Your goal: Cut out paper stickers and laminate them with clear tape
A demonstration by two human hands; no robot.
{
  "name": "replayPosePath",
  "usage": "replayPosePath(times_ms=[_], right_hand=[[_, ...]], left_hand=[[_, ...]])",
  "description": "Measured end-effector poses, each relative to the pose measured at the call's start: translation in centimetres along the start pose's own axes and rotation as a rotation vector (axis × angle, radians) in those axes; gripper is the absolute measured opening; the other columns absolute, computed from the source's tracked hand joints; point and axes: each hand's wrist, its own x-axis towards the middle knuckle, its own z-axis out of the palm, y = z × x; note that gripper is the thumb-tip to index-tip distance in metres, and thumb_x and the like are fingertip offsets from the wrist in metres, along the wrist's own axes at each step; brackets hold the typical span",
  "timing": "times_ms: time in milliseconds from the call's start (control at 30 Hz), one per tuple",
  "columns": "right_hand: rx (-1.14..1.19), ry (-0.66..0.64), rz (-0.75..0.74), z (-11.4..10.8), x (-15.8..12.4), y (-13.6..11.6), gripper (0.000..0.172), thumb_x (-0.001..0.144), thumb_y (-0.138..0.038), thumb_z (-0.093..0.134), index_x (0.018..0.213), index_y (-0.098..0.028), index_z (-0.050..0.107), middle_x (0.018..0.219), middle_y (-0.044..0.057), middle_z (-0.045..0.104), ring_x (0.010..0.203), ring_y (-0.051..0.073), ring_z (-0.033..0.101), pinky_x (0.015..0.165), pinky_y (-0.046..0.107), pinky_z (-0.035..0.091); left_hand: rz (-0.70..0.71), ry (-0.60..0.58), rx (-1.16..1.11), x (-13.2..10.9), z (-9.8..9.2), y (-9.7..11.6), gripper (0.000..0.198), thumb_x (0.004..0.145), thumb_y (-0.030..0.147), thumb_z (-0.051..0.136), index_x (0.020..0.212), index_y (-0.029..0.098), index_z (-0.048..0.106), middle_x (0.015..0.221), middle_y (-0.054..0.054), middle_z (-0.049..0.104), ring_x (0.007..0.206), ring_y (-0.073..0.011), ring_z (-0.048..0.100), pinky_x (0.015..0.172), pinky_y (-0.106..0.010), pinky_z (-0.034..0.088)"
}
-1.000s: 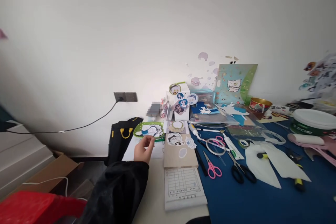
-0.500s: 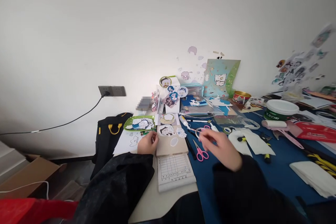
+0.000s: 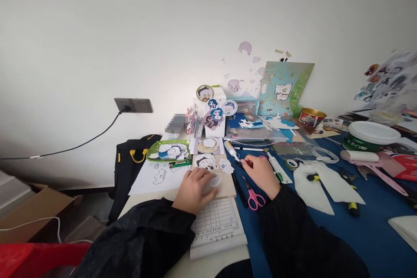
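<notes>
Oval cutout: a small pale white paper oval (image 3: 216, 180), smooth-edged, lying flat on the near half of the tan board (image 3: 227, 190).
Neighbouring cutouts: a dark-haired character cutout (image 3: 204, 162) at the board's far left, a blue-and-white one (image 3: 226, 165) at its far right.
Left hand: the left hand (image 3: 195, 186) is over the board's left side, fingers loosely bent and released, thumb apart; the oval lies between index fingertip and thumb, contact unclear.
Right hand: the right hand (image 3: 262, 174) is right of the board, fingertips drawn together beside the tip of a yellow-ended white tube (image 3: 232, 150); cannot tell whether they grasp anything.
Board edges: a black bar (image 3: 240, 190) runs along the right edge, pink-handled scissors (image 3: 256, 200) beyond it; a ruled form pad (image 3: 220, 221) adjoins the near edge, a drawing sheet (image 3: 143, 183) the left.
Room: bare tan surface shows between the oval and the board's near right corner.
</notes>
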Motion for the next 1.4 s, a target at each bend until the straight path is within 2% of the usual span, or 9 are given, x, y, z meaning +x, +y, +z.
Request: replayPosePath(times_ms=[167, 400, 567, 700, 867, 1000, 1167, 1300, 1400], right_hand=[[-0.027, -0.059, -0.042, 0.3, -0.2, -0.5, 0.030, 0.086, -0.028, 0.048, 0.059, -0.019, 0.052, 0.053, 0.002, 0.057, 0.053, 0.016, 0.053, 0.051, 0.025, 0.026], [-0.060, -0.119, -0.038, -0.1, -0.2, -0.9, 0.028, 0.087, -0.025, 0.045, 0.061, -0.018, 0.052, 0.058, 0.001, 0.059, 0.058, 0.015, 0.054, 0.054, 0.025, 0.028], [-0.108, -0.205, 0.003, -1.9, -0.8, -0.6, 0.035, 0.085, -0.029, 0.045, 0.052, -0.018, 0.048, 0.055, 0.002, 0.056, 0.053, 0.014, 0.051, 0.052, 0.025, 0.028], [-0.193, -0.297, 0.069, -1.9, -1.9, -1.0, 0.034, 0.067, -0.028, 0.061, 0.042, -0.019, 0.040, 0.044, 0.001, 0.047, 0.046, 0.015, 0.046, 0.046, 0.026, 0.023], [-0.258, -0.283, 0.132, -0.4, -2.4, -2.0, 0.024, 0.062, -0.018, 0.058, 0.047, -0.019, 0.039, 0.050, 0.003, 0.048, 0.049, 0.017, 0.048, 0.046, 0.026, 0.020], [-0.203, -0.250, 0.114, -0.2, -2.2, -2.0, 0.024, 0.067, -0.015, 0.054, 0.050, -0.019, 0.037, 0.053, 0.002, 0.050, 0.053, 0.017, 0.050, 0.048, 0.027, 0.021], [0.006, -0.171, 0.070, -1.0, -1.5, -1.4, 0.018, 0.085, -0.022, 0.044, 0.068, -0.021, 0.041, 0.055, -0.002, 0.054, 0.052, 0.015, 0.052, 0.053, 0.026, 0.030], [0.925, -0.061, 0.152, -0.3, 0.3, -2.7, 0.021, 0.083, -0.041, 0.052, 0.079, -0.022, 0.044, 0.061, -0.003, 0.056, 0.045, 0.011, 0.047, 0.049, 0.024, 0.033], [1.155, -0.183, 0.143, 1.4, 2.4, -5.1, 0.024, 0.078, -0.044, 0.055, 0.078, -0.021, 0.045, 0.053, -0.007, 0.045, 0.036, 0.007, 0.031, 0.041, 0.022, 0.024]], left_hand=[[0.182, -0.083, 0.122, -0.4, -0.5, 0.8, 0.046, 0.080, 0.041, 0.059, 0.122, 0.023, 0.059, 0.126, -0.009, 0.061, 0.113, -0.0317, 0.054, 0.097, -0.053, 0.036], [0.402, -0.037, -0.057, 0.0, -0.8, -0.3, 0.020, 0.085, 0.023, 0.055, 0.098, 0.022, 0.071, 0.096, -0.004, 0.075, 0.088, -0.0202, 0.069, 0.083, -0.035, 0.051], [0.134, 0.229, -0.110, 0.1, -0.5, -1.3, 0.017, 0.085, 0.028, 0.056, 0.086, 0.022, 0.071, 0.084, -0.003, 0.076, 0.073, -0.0185, 0.070, 0.067, -0.028, 0.055], [-0.118, 0.380, -0.212, 0.0, -0.2, -1.2, 0.016, 0.085, 0.031, 0.056, 0.087, 0.022, 0.069, 0.079, -0.002, 0.074, 0.057, -0.0141, 0.065, 0.055, -0.024, 0.052], [-0.255, 0.427, -0.514, 0.3, 0.2, -0.8, 0.016, 0.083, 0.031, 0.057, 0.085, 0.019, 0.067, 0.096, -0.006, 0.073, 0.069, -0.0167, 0.069, 0.061, -0.027, 0.056], [-0.280, 0.398, -0.587, 0.3, 0.2, -0.6, 0.015, 0.081, 0.027, 0.058, 0.087, 0.019, 0.069, 0.093, -0.006, 0.074, 0.085, -0.0205, 0.069, 0.073, -0.031, 0.058], [-0.288, 0.347, -0.677, 0.2, -0.2, 0.3, 0.020, 0.078, 0.026, 0.060, 0.094, 0.016, 0.066, 0.103, -0.009, 0.071, 0.092, -0.0221, 0.068, 0.085, -0.034, 0.056], [-0.286, 0.308, -0.747, 0.2, -0.5, 0.8, 0.026, 0.082, 0.031, 0.056, 0.101, 0.015, 0.063, 0.117, -0.013, 0.066, 0.111, -0.0248, 0.060, 0.096, -0.037, 0.050], [-0.293, 0.298, -0.732, 0.1, -0.7, 0.7, 0.031, 0.089, 0.037, 0.046, 0.103, 0.015, 0.063, 0.122, -0.013, 0.063, 0.117, -0.0258, 0.056, 0.100, -0.041, 0.045]])
